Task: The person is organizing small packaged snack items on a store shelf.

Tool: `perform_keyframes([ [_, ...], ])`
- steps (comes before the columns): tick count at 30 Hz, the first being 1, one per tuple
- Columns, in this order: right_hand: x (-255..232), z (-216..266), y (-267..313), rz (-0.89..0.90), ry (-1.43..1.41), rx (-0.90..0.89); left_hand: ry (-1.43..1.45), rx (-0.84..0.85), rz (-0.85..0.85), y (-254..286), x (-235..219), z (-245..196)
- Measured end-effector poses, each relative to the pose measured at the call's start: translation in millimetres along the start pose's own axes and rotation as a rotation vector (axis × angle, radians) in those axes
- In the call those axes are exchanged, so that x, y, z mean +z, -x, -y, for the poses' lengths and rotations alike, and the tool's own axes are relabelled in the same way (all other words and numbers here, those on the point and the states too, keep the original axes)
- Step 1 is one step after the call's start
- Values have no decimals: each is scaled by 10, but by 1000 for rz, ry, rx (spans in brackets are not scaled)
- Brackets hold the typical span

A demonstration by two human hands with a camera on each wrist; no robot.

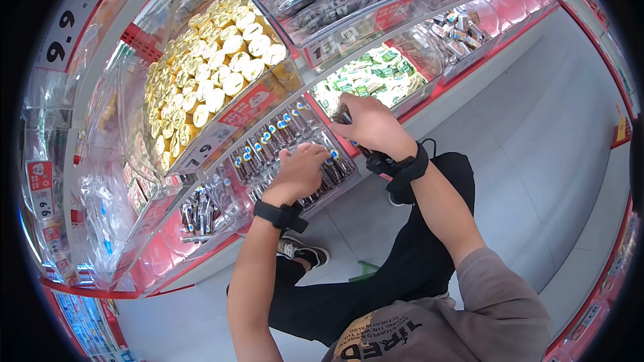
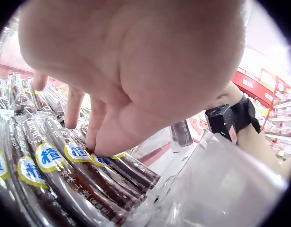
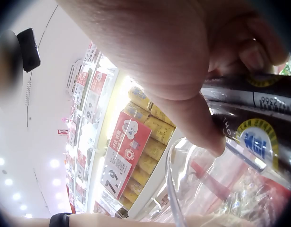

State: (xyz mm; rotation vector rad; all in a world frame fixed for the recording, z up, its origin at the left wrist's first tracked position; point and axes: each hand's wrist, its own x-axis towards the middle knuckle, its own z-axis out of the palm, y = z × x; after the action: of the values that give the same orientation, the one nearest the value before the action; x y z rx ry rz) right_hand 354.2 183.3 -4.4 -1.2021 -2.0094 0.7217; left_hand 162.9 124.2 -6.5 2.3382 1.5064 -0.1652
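Dark snack sticks (image 2: 84, 184) in clear wrappers with blue-and-yellow labels lie in rows in a clear plastic bin (image 1: 339, 194) on the low shelf. My left hand (image 1: 298, 173) is over this bin, palm down. In the left wrist view its fairly straight fingers (image 2: 73, 109) reach down onto the sticks, thumb tip right at a label. Near the bin's far right corner, my right hand (image 1: 376, 127) grips several similar dark wrapped sticks (image 3: 254, 137). The right wrist view shows the thumb along one side of them and curled fingers on the other.
A bin of gold-wrapped rolls (image 1: 215, 60) stands on the shelf above, fronted by a red price tag (image 1: 248, 107). Green-and-white packets (image 1: 376, 74) fill the bin to the right. My shoe (image 1: 302, 251) and knees are close below the shelf's red edge.
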Motion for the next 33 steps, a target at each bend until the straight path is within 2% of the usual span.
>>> perform_keyframes([
  [3,-2,6,-6,7,4,8,-115,17,1,30,10,-34],
  [6,8,5,1,-2,-3,0,-136,39,5,47,-35,-70],
  [9,-16,0,2,-9,5,-6,-169,88,-68,56,10,-61],
  [13,-69,24,2,-71,-54,-32,-165,92,-45,84,-18,-42],
  [16,-283,156,-6,12,-112,55,-138,59,-7,102,-63,-52],
  [19,-385,211,15,45,-299,32,-91,43,-9,133,-39,-1],
  [22,-336,210,18,96,-619,6,-26,18,5,148,-50,10],
  [26,-271,344,34,-45,-544,-69,82,-30,3,175,-72,5],
  [29,-242,380,36,-68,-526,-44,149,-90,44,181,-111,-27],
  [33,-237,423,81,-4,-465,-53,152,-131,149,183,-183,-67],
])
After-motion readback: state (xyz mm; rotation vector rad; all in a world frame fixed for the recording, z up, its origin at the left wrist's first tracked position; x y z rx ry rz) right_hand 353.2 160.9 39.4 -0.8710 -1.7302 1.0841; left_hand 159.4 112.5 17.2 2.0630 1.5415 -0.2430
